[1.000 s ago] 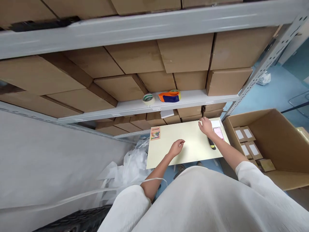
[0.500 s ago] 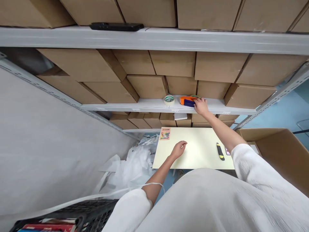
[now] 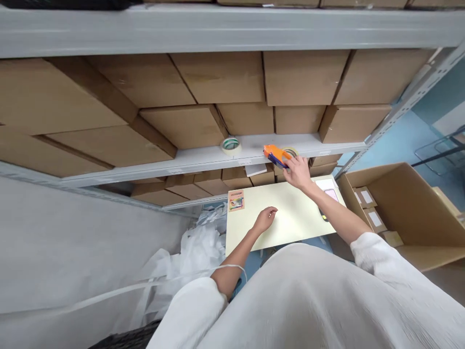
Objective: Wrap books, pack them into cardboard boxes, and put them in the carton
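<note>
My right hand (image 3: 298, 171) grips an orange-and-blue handheld tool (image 3: 275, 154), whose exact kind I cannot make out. The tool is tilted at the front of the shelf (image 3: 203, 160), partly overlapping a tape roll (image 3: 290, 151) behind it. Left of it on the shelf lies another tape roll (image 3: 231, 145) with a green inner ring. My left hand (image 3: 265, 219) is over the cream tabletop (image 3: 250, 232), its fingers curled together; a tiny spot shows at them, too small to name. A small printed card packet (image 3: 236, 200) lies at the table's far left corner.
A phone (image 3: 331, 195) and a utility knife (image 3: 323, 217) are partly behind my right forearm. Cardboard boxes (image 3: 225, 77) fill the shelves. An open carton (image 3: 417, 208) with small boxes stands right. White wrapping material (image 3: 199, 247) is heaped left, near a white strap (image 3: 119, 291).
My right hand has drawn the orange-and-blue tool forward, uncovering the tape roll behind it. My left hand stays over the table. The view has shifted lower and to the right.
</note>
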Demonstrator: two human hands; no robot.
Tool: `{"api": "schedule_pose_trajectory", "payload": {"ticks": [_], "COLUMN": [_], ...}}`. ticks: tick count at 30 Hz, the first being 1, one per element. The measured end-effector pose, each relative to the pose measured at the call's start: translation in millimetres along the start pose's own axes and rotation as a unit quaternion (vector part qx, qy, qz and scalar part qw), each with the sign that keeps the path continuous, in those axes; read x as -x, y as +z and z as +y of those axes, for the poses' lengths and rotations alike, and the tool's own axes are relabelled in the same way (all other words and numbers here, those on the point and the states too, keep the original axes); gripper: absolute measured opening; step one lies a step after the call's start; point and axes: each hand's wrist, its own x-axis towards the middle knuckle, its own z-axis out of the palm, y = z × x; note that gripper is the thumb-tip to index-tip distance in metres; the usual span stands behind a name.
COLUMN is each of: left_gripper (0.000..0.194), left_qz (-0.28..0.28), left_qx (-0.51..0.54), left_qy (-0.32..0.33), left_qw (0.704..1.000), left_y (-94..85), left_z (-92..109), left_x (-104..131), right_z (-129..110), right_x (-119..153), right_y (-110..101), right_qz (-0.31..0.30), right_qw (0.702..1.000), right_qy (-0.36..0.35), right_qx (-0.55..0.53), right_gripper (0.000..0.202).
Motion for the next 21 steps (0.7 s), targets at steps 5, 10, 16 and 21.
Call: {"api": "schedule_pose_trajectory", "payload": {"ticks": [5, 10, 16, 21], "left_gripper": [0.028, 0.027, 0.028, 0.027], "left_qz": [-0.046, -0.067, -0.074, -0.072], "left_qx": [-0.007, -0.02, -0.033, -0.043], "left_qy": [0.001, -0.009, -0.028, -0.045], "left_qw": [0.999, 0.998, 0.996, 0.995], "left_y": [20.9, 36.5, 43.9, 45.8], "left_z": [3, 10, 13, 10], "left_x": [-9, -12, -2, 9], "right_z": [18, 38, 48, 54], "right_x": [93, 168, 229, 256], "right_y": [23, 63, 107, 123], "right_qz": [-0.039, -0.163, -0.24, -0.279], "right_qw": [0.995, 0.962, 0.927, 0.912], "right_qy": [0.09, 0.219, 0.288, 0.298], "right_qx": [-0.003, 0.002, -0.02, -0.037], "right_gripper": [0.028, 0.027, 0.034, 0.037]}}
